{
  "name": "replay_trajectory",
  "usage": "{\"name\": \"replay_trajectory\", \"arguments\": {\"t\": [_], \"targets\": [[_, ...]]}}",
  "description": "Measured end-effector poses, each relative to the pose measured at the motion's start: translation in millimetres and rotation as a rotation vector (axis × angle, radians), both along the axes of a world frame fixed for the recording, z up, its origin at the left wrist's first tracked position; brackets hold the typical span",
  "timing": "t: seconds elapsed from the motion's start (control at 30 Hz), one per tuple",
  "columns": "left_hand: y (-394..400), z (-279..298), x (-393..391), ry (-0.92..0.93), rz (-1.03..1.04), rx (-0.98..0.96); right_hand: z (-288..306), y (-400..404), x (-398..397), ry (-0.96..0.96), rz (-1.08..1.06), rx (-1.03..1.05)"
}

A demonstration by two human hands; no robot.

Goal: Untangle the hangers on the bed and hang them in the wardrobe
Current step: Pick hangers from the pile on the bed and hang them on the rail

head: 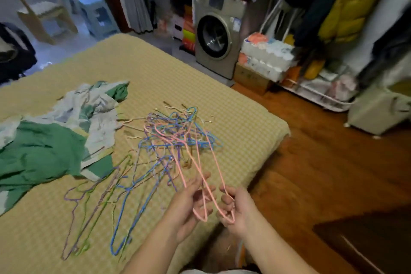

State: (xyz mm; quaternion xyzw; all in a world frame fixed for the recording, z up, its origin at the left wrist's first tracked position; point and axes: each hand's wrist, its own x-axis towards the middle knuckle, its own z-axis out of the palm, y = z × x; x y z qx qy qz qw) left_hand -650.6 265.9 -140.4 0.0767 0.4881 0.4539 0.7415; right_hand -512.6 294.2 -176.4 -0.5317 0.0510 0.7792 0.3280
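Left hand (189, 203) and right hand (233, 207), side by side at the near edge of the bed (244, 118), each gripping the near end of a pink hanger (201, 176); two or perhaps three pink hangers are involved, the count being unclear where the wires cross. The left fingers curl loosely around one pink loop, thumb uppermost; the right fingers close more tightly on the corner of the neighbouring loop. From the hands the pink wires run away and slightly left into the tangled pile of hangers (178, 133), blue, purple and pink, where their hooks remain caught. To the left of the hands, several blue, green and purple hangers (120, 204) lie flatter on the cover, partly separate. Beyond these, further left, lies a green and white garment (55, 140). Well to the right and ahead of the hands stands the open wardrobe (355, 18), hung with coats, beside a washing machine (216, 35). The step is best done by separating the two loops sideways and drawing gently towards the body, rotating each hook out of the pile rather than pulling hard, which would likely drag the whole knot along.
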Motion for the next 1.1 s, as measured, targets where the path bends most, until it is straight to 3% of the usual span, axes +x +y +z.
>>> {"name": "replay_trajectory", "arguments": {"t": [0.13, 0.27, 0.33, 0.43, 0.63, 0.83, 0.97, 1.1], "targets": [[-5.9, 14.0, 61.4, -0.031, -0.247, 0.036, 0.8, -32.3, 40.2, -0.024, -0.25, 0.081], [-10.7, 18.8, 127.9, 0.088, -0.54, 0.085, 2.1, -73.8, 92.4, -0.362, -0.328, 0.138], [-11.9, 19.2, 160.3, 0.19, -0.668, 0.128, 13.1, -93.3, 120.4, -0.486, -0.242, 0.141], [-24.1, 20.5, 219.7, 0.247, -0.837, 0.151, 43.8, -128.2, 170.7, -0.482, -0.201, 0.161], [-96.5, 26.1, 359.4, 0.302, -1.133, 0.194, 65.5, -227.7, 277.4, -0.51, -0.364, 0.254], [-189.9, 41.0, 474.5, 0.34, -1.457, 0.295, 59.1, -333.4, 368.9, -0.76, -0.549, 0.132], [-232.1, 53.2, 543.6, 0.447, -1.557, 0.455, 66.0, -399.8, 429.7, -0.903, -0.806, -0.081], [-243.5, 70.2, 613.4, 0.471, -1.69, 0.668, 81.3, -439.2, 490.2, -1.015, -1.06, -0.158]]}}
